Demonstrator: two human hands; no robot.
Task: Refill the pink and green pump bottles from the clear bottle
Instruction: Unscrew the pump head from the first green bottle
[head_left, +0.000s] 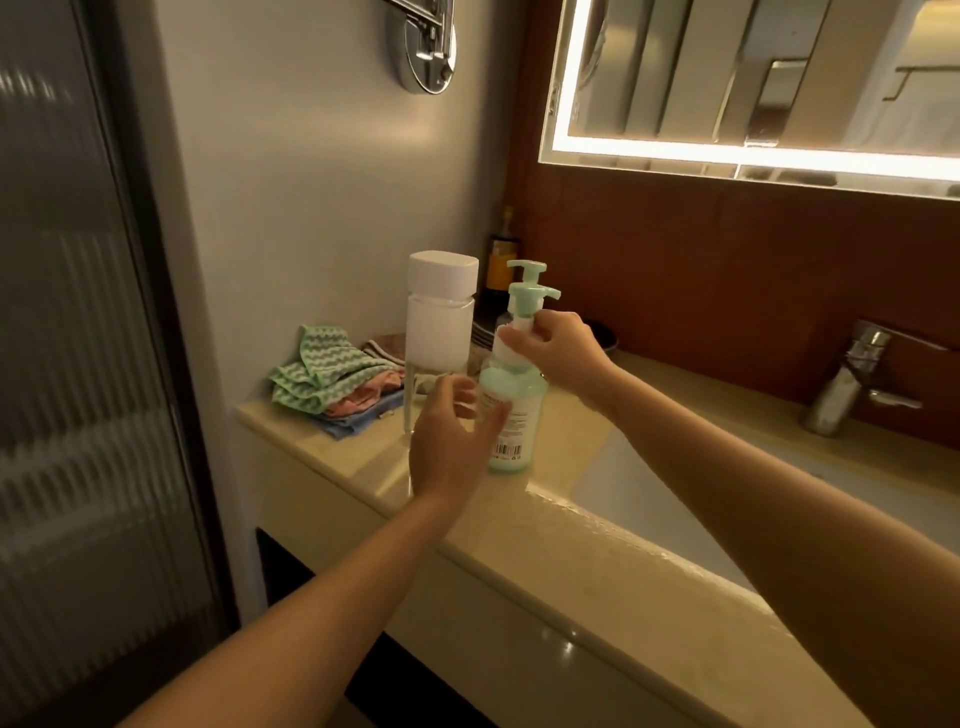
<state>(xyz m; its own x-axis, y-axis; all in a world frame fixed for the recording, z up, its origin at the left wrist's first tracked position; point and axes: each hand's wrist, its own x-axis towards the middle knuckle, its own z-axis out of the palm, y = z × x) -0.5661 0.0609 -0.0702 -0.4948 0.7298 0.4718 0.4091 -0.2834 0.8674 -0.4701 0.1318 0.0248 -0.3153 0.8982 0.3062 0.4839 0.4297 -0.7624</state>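
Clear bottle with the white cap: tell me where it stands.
In the head view the clear bottle stands upright on the counter left of the sink, between the folded cloths and the green pump bottle.

A green pump bottle stands upright on the worktop near its front edge, just left of the sink, barcode label facing forward. A second green pump rises close behind it. The clear bottle, white-capped, stands upright to the left.

Second pump bottle mostly hidden behind green pump bottle.
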